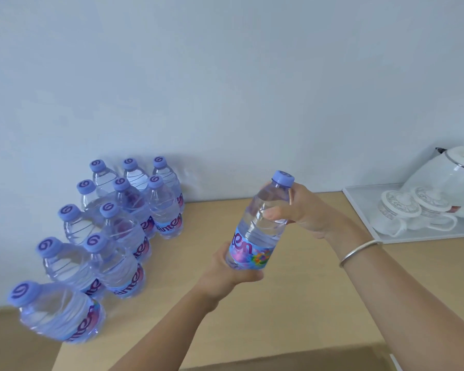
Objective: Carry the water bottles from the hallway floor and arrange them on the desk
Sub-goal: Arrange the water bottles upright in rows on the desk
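I hold one clear water bottle (pixel 260 223) with a purple cap and a colourful label, tilted, above the middle of the wooden desk (pixel 292 303). My left hand (pixel 232 271) grips its base from below. My right hand (pixel 300 210), with a silver bangle on the wrist, grips its upper body just under the cap. Several matching bottles (pixel 113 228) stand upright in rows on the desk's left part, against the wall.
A white tray (pixel 359 204) at the desk's right back holds a white kettle (pixel 447 180) and two upturned patterned cups (pixel 410 210). The pale wall (pixel 225 89) runs behind the desk. The desk's front edge lies near the bottom of the view.
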